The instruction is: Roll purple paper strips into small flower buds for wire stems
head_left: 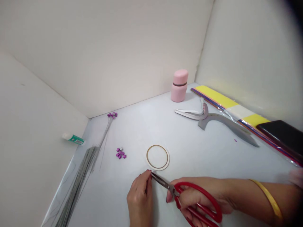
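My right hand (196, 197) is wrapped round the red handles of a pair of scissors (172, 188), whose blades point up and to the left. The blade tips meet the fingertips of my left hand (140, 195), which are pinched together. Whatever the left fingers hold is too small or hidden to make out. Just beyond the fingertips a thin roll of white tape (167, 161) with a brown inner ring lies flat on the table. To its left sits a small cluster of purple bead-like pieces (120, 154).
A bundle of thin grey wires (80, 179) runs along the left edge, near stems with purple heads (112, 115). A glue stick (75, 138) is at the left wall. Behind stand a pink container (179, 86), a grey-white curved piece (227, 123), packaged coloured sheets (217, 96) and a dark phone (281, 135).
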`<state>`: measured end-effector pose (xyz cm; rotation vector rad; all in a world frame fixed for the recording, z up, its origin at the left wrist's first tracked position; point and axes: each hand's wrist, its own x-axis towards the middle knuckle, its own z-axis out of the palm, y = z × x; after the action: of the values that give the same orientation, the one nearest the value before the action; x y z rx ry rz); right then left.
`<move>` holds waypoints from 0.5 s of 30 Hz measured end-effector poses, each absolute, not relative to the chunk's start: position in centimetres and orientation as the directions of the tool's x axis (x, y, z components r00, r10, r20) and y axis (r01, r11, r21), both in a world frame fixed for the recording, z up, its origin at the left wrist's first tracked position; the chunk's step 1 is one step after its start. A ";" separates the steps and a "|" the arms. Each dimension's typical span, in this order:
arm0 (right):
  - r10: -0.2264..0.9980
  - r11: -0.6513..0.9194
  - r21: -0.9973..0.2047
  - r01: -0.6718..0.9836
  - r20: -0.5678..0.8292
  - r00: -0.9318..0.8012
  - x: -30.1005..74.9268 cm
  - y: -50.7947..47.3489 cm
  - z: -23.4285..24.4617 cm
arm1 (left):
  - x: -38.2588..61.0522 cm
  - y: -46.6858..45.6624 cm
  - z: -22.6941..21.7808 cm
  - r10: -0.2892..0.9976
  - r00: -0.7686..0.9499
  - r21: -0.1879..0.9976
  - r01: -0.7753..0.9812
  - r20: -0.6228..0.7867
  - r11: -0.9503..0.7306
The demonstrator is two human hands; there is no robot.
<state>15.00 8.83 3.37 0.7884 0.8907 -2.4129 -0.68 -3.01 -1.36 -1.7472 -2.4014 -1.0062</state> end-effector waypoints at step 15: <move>-0.208 -0.772 -0.352 0.530 -0.648 -0.733 14.9 9.0 3.0 | -0.8 -3.0 -1.2 0.858 -0.346 0.437 0.884 0.379 0.164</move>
<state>14.94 9.04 2.95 0.8391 0.7438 -2.4833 -0.80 -2.95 -1.20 -1.7703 -2.3631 -0.9383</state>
